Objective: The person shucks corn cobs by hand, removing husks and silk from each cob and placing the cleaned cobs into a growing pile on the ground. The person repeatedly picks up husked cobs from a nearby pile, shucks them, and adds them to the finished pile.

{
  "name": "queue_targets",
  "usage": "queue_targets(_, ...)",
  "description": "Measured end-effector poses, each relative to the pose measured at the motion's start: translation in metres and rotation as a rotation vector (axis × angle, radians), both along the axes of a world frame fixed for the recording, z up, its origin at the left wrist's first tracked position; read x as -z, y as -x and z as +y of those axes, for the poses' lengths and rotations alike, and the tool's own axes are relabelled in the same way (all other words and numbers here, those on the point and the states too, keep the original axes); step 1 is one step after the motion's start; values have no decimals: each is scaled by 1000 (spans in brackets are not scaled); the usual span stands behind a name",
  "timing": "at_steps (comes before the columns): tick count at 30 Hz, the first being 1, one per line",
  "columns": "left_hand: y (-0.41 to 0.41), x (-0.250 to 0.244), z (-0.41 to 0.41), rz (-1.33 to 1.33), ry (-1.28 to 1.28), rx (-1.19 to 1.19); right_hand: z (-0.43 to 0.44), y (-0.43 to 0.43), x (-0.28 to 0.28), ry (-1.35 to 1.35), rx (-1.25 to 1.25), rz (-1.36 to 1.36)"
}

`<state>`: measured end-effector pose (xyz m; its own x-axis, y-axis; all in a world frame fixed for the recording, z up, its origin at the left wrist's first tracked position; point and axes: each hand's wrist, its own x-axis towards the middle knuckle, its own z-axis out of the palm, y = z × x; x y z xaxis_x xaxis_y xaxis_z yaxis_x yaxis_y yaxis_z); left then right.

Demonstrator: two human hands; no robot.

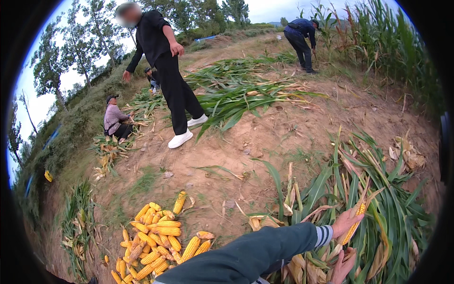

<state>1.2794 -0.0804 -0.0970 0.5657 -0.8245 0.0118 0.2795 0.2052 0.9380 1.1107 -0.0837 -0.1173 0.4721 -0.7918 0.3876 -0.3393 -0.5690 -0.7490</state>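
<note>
At the lower right, my left hand (344, 223) reaches across in a dark green sleeve with striped cuff and grips a partly husked ear of corn (354, 222). Yellow kernels show along one side of the ear, and pale husk leaves (369, 197) spread from its upper end. Just below it, my right hand (343, 265) is at the ear's lower end, its fingers closed about dry husk; part of this hand is hidden by the frame's bottom edge. Cut green corn stalks (386, 213) lie under and beside both hands.
Husked yellow ears (152, 234) are heaped on the bare soil to my left. A person in black (159, 39) stands beyond them, near a long pile of cut stalks (241, 88). One person sits (115, 115) at left; another bends (301, 33) beside standing corn (383, 46).
</note>
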Motion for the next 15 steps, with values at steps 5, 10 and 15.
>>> queue_targets(5, 24, -19, -1, 116, -64, 252, 4, -19, -9, -483, -234, -471)
queue_targets(10, 40, -13, -5, -88, 9, 48, -8, -26, -16, -543, -169, -337)
queue_targets(15, 15, -12, -13, 212, -54, 74, -4, -28, -1, -346, -207, -185)
